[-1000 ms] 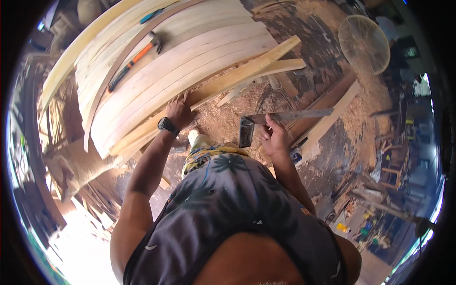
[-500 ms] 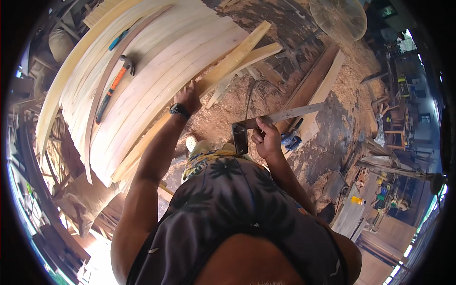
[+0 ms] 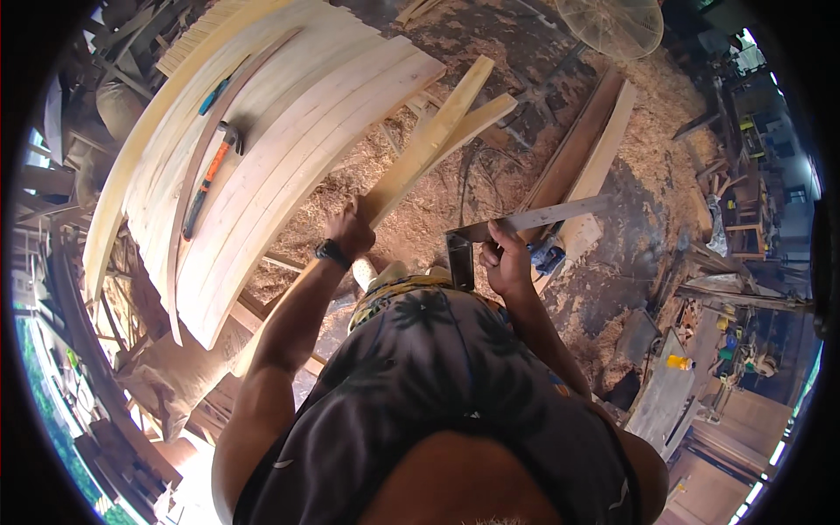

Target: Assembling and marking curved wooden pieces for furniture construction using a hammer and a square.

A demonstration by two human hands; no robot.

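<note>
My left hand (image 3: 352, 231), with a dark watch at the wrist, is closed around a long pale wooden plank (image 3: 430, 138). The plank slants from the upper middle down past my forearm, and a second pale board (image 3: 486, 115) shows behind its far end. My right hand (image 3: 509, 261) grips a carpenter's square (image 3: 556, 213) by its dark stock end, thumb on top, with the metal blade pointing right. To the left lies a broad panel of pale boards (image 3: 302, 140), apart from the plank. On the panel rest an orange-and-black hammer (image 3: 210, 179) and a blue-handled tool (image 3: 214, 96).
A blue power tool (image 3: 548, 258) sits beyond my right hand, beside a long brown board (image 3: 573, 162). Wood shavings (image 3: 652, 166) cover much of the floor. A round fan guard (image 3: 612, 26) stands at the top. Clutter and scrap wood line both sides.
The plank in my left hand has come away from the panel's edge toward me, opening a gap that shows shavings. My right hand still holds the square in much the same pose.
</note>
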